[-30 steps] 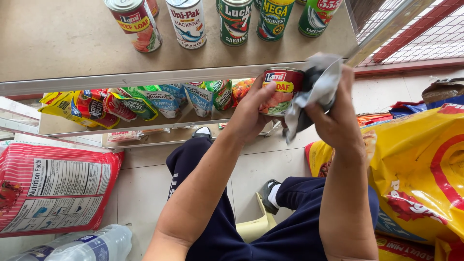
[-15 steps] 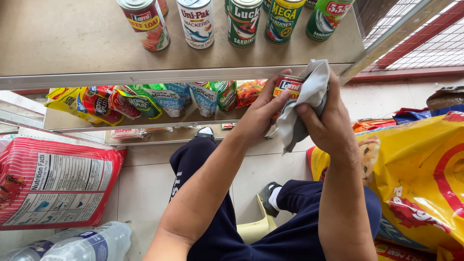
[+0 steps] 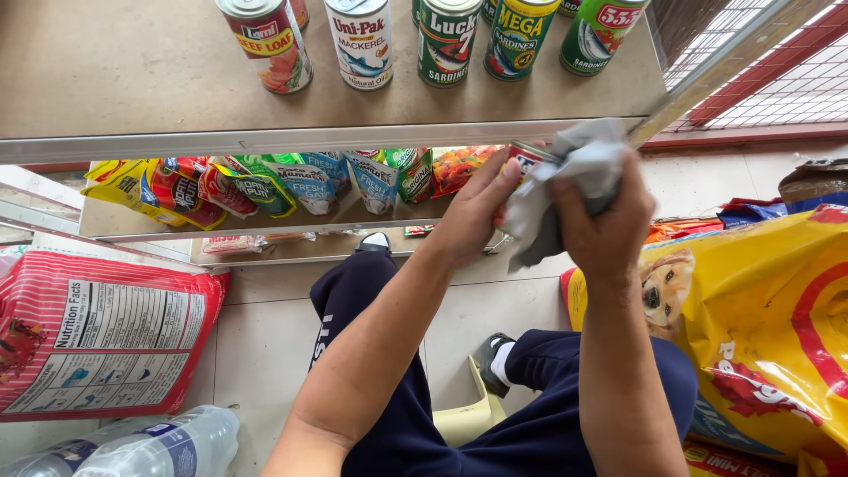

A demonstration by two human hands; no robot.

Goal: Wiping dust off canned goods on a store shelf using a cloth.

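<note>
- The left hand (image 3: pixel 477 216) is gripping a small can (image 3: pixel 523 159) with a red label, fingers (image 3: pixel 495 181) wrapped round its side; most of the can is hidden behind the hand and the cloth.
- The right hand (image 3: pixel 605 221) is clenching a grey cloth (image 3: pixel 574 177), pressing it against the right side and top of the can.
- The can is being held in the air, just in front of the edge of the top shelf (image 3: pixel 336 137) and above the person's knees, touching no shelf.
- Five upright cans are standing on the top shelf: a red-labelled meat can (image 3: pixel 265 44) at the left, a white-labelled fish can (image 3: pixel 360 40) beside it, then three green-labelled fish cans (image 3: pixel 521 35) running to the right.
- The lower shelf (image 3: pixel 221 231) is carrying a row of leaning sachets (image 3: pixel 283 181) in yellow, red, green and blue.
- A large red-and-white bag (image 3: pixel 97 340) is lying at the near left, with clear plastic bottles (image 3: pixel 150 446) just below it.
- A large yellow pet food bag (image 3: pixel 760 327) with a dog picture is sitting at the right, just beside the right forearm.
- The person is sitting in dark blue trousers (image 3: pixel 548 415) over a tiled floor (image 3: pixel 256 327); a pale stool (image 3: pixel 468 420) is showing between the legs.
</note>
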